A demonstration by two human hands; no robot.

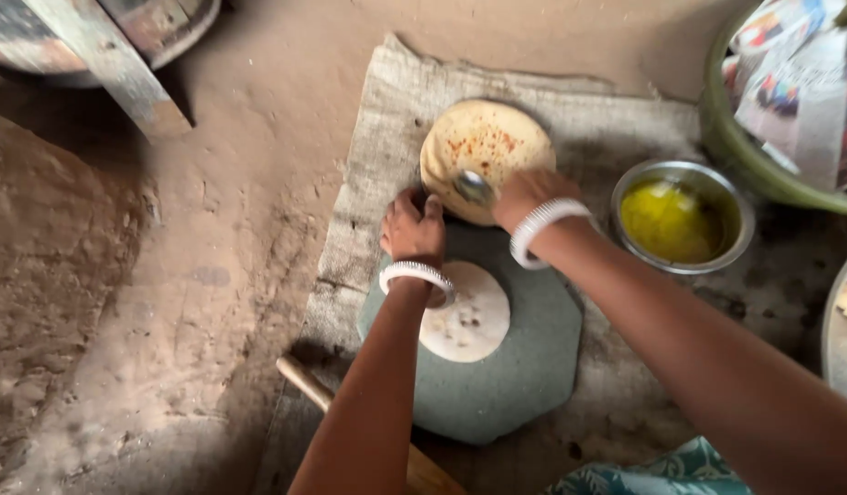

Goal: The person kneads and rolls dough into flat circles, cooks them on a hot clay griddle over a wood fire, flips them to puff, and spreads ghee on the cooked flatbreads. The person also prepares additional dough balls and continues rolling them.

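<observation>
- The right hand point(526, 195) is closed around a metal spoon point(474, 187), whose bowl rests on the near part of the rolled flatbread point(483, 151); the bread lies flat on the burlap cloth point(387, 137), its near edge overlapping the far edge of the grey rolling board point(515, 367).
- The left hand point(412, 227) sits with fingers curled at the bread's near-left rim, apparently pinning it; whether it pinches the edge or only presses, I cannot tell.
- Red and orange specks dot the centre of the bread, while the outer ring looks bare.
- In my judgement the step is spreading fat and spice; done well, the spoon's back should travel in light circles from the centre to just short of the rim, without tearing the dough.
- The steel bowl of yellow fat point(680, 218) stands just right of the spoon hand, near enough for a refill without dripping on the cloth.
- A smaller dough disc point(469, 316) lies on the board under the left wrist; the forearm should stay lifted off it.
- A wooden rolling pin point(309, 380) lies at the board's near-left edge, apart from both hands.
</observation>
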